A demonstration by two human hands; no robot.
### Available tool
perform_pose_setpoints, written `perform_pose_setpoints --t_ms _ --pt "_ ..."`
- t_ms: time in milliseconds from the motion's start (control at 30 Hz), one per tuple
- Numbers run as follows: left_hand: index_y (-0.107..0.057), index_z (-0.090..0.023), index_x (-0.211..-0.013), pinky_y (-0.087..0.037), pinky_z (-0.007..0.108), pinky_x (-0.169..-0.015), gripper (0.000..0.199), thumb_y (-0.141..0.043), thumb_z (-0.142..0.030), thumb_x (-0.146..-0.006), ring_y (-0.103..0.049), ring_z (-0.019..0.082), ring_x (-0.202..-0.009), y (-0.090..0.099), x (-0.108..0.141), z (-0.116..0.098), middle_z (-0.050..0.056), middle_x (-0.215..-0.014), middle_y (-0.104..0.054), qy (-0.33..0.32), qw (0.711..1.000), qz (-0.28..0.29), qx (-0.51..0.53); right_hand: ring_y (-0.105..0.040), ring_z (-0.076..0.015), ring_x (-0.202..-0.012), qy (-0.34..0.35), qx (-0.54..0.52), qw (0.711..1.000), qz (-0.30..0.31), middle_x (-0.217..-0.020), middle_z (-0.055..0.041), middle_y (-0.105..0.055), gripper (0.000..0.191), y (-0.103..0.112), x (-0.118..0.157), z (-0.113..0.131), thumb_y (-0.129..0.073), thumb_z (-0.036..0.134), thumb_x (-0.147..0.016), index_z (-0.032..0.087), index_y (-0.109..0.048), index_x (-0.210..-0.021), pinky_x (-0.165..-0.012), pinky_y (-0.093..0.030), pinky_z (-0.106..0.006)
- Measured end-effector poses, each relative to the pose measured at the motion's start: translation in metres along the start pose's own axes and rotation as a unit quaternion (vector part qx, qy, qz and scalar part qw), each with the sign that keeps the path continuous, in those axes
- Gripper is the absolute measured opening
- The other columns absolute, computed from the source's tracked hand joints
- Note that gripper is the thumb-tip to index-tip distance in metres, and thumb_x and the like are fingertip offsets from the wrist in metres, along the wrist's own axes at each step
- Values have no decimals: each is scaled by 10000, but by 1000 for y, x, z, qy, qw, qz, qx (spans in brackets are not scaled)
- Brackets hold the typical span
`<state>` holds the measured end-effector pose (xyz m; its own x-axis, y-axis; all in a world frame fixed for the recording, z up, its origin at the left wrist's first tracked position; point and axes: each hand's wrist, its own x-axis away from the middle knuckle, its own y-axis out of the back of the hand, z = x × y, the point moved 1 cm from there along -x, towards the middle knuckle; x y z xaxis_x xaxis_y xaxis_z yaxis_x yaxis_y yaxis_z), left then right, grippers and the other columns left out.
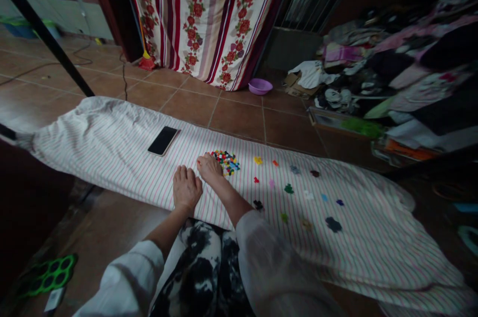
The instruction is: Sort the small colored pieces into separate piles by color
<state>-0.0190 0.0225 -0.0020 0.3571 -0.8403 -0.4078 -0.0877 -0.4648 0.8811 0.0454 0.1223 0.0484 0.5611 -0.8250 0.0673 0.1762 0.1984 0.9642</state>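
Observation:
My right hand point(209, 168) is at the left edge of a mixed pile of small coloured pieces point(228, 160) on a striped cloth point(123, 157). Its fingers are pinched together, and what they hold is too small to name. Close beside it, my left hand point(187, 188) rests on the cloth with fingers curled under, hiding whatever may be inside. To the right lie small groups sorted by colour, among them yellow pieces point(258, 160), dark green pieces point(289, 188), black pieces point(258, 205) and dark grey pieces point(333, 224).
A phone point(163, 140) with a dark screen lies left of my hands. Beyond the cloth-covered surface are a tiled floor point(239, 115), a purple basin point(260, 86) and a flowered curtain point(216, 18). Heaped clothes point(396, 63) stand at the right. A green object with holes point(48, 274) is at lower left.

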Motion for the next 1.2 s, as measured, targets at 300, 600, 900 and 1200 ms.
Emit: perform_pose_setpoints --t_ms 300,600,900,1200 --pt "-596 -77 -1058 -383 489 -1045 294 -435 -259 -892 -467 350 -1264 -2 1 1 239 -1249 -571 -5 1000 -2 -2 -568 -189 -1057 -35 9 999 4 -1122 -107 -636 312 -8 -5 7 -385 225 -970 206 -681 -1067 -835 -444 -286" --pt "-590 -102 -1013 -377 502 -1043 259 -428 -252 -877 -461 349 -1266 3 1 0 222 -1228 -572 -5 1000 -11 27 -575 -173 -1018 -20 -93 992 -80 -1059 -68 -668 232 1 13 -20 -456 207 -934 204 -667 -1031 -890 -422 -273" --pt "-584 -123 -994 -379 506 -1019 245 -433 -272 -870 -458 349 -1242 5 0 -1 211 -1195 -575 -12 999 -11 33 -606 -161 -918 -81 -179 963 -187 -1040 -65 -659 261 7 38 -88 -469 160 -893 203 -669 -1055 -863 -455 -261" --pt "-580 -124 -985 -389 480 -1018 245 -424 -281 -882 -461 335 -1224 5 0 -1 204 -1175 -570 -14 1000 -4 10 -608 -188 -953 -164 -192 923 -292 -998 -79 -686 300 11 64 -189 -446 150 -809 188 -708 -951 -888 -472 -313"
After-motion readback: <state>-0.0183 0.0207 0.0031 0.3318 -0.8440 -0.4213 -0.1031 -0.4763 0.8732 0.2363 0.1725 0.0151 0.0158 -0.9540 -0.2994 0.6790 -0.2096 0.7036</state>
